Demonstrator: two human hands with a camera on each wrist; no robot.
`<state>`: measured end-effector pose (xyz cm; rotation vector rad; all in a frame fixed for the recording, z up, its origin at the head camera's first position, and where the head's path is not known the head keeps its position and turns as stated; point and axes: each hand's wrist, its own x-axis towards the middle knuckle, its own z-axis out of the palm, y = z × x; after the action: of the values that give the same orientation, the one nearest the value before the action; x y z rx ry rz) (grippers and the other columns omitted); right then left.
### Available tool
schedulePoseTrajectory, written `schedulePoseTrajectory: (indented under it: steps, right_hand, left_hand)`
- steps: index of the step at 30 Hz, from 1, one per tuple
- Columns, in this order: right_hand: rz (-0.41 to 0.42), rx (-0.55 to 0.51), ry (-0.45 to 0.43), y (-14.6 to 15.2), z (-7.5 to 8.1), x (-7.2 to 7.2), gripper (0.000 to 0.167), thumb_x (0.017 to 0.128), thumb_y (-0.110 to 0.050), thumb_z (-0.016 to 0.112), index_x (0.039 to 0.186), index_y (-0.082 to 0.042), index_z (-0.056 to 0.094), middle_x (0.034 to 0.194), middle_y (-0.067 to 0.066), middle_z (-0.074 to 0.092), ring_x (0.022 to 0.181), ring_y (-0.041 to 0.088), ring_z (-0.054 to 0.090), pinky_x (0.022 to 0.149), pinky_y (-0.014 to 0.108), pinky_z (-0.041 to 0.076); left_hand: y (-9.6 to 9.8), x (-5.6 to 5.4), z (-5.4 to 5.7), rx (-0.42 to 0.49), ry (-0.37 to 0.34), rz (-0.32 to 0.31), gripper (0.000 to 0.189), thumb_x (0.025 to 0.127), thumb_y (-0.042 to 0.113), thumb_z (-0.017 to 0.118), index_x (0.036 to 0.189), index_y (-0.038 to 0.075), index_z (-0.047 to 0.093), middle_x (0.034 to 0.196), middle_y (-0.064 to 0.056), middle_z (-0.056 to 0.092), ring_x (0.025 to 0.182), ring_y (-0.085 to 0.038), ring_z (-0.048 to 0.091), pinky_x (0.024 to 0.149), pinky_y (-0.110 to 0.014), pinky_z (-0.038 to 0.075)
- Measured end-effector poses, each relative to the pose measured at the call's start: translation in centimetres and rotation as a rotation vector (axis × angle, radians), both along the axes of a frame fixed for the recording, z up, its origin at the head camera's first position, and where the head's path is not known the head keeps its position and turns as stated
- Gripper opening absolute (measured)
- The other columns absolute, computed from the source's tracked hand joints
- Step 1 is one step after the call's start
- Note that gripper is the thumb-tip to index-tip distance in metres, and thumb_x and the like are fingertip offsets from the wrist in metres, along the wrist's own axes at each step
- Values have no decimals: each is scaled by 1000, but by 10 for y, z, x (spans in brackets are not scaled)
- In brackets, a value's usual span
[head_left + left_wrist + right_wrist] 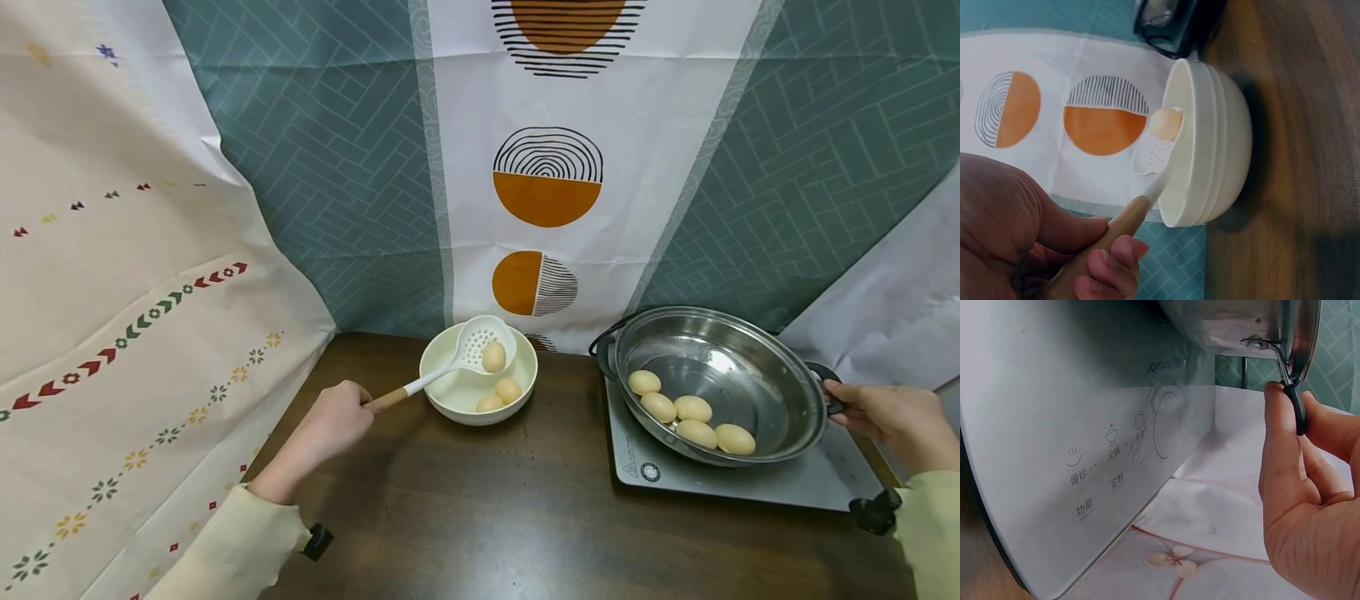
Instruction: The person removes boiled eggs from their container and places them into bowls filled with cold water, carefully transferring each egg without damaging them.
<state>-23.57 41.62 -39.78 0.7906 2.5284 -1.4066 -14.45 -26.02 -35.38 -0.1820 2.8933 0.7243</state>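
My left hand grips the wooden handle of a white slotted spoon. One pale egg sits in the spoon's head, which is over a cream bowl. Two more eggs lie inside the bowl, below the spoon. On the right, my right hand pinches the black side handle of a wide steel pot between thumb and fingers. Several eggs are gathered along the pot's near left side.
Under the pot is a flat grey induction cooktop, its printed controls visible in the right wrist view. A dark wooden table carries everything. Patterned cloth hangs behind, and a pale embroidered cloth borders the left side.
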Motion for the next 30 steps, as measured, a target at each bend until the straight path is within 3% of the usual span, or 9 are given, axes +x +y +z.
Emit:
schedulePoseTrajectory:
  steps: [7,17,30]
  right_hand:
    - [-15,-22,18,-1,0,-1,16,93,-29,53,94,-13,55,58,-17,56,56,4,62,65,29,56]
    - [1,-19,21,0,0,0,20,94,-28,53,97,-8,56,58,-16,57,56,3,62,65,28,56]
    - [-7,-22,26,1,-1,-1,20,94,-27,52,97,-8,56,57,-15,57,55,4,63,64,28,56]
  left_hand:
    - [4,-2,-6,-40,11,7,21,90,19,54,81,7,70,67,-4,58,56,-18,47,50,-29,37]
    - [6,-2,-13,-78,4,18,20,89,18,54,89,5,70,74,-5,62,59,-19,51,51,-30,39]
    - [7,-3,-15,-98,30,29,18,88,16,54,90,6,69,70,-5,60,55,-19,49,47,-31,37]
